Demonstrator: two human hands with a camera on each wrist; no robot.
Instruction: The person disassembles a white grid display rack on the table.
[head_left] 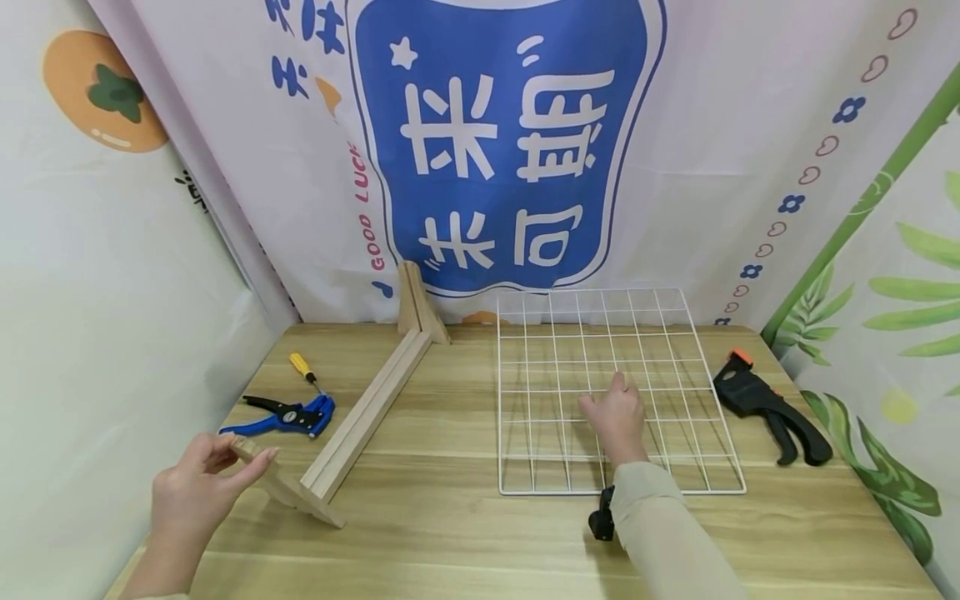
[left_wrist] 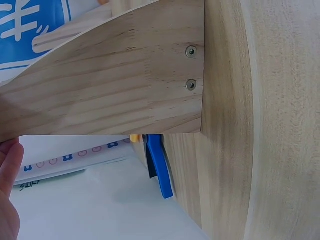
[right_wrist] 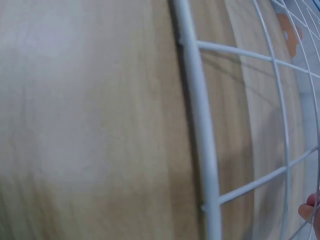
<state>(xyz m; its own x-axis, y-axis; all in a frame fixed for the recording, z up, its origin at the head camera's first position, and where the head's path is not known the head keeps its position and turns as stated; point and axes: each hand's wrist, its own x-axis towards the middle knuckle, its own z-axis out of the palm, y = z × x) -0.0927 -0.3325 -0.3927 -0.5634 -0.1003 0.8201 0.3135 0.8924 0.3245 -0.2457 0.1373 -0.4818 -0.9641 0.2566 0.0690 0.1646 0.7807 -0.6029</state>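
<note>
At the front left, my left hand (head_left: 191,483) pinches the top of one end upright of a wooden stand (head_left: 371,408) between thumb and fingers. The stand lies lengthwise away from me, a rail joining two tapered uprights. Two screw heads show on the near upright (left_wrist: 125,80) in the left wrist view. With my right hand (head_left: 621,421) I grip a white wire grid (head_left: 525,406) by wires near its middle. The grid's near edge is at the tabletop and its far edge is raised, overlapping the backdrop. Only fingertips (right_wrist: 307,210) show in the right wrist view.
Left of the stand lie a blue and black wire stripper (head_left: 292,417) and a yellow-handled screwdriver (head_left: 302,367). A black clamp-like tool with an orange tip (head_left: 765,404) lies right of the grid. Printed cloths (head_left: 712,167) hang behind and beside the wooden table (head_left: 435,550).
</note>
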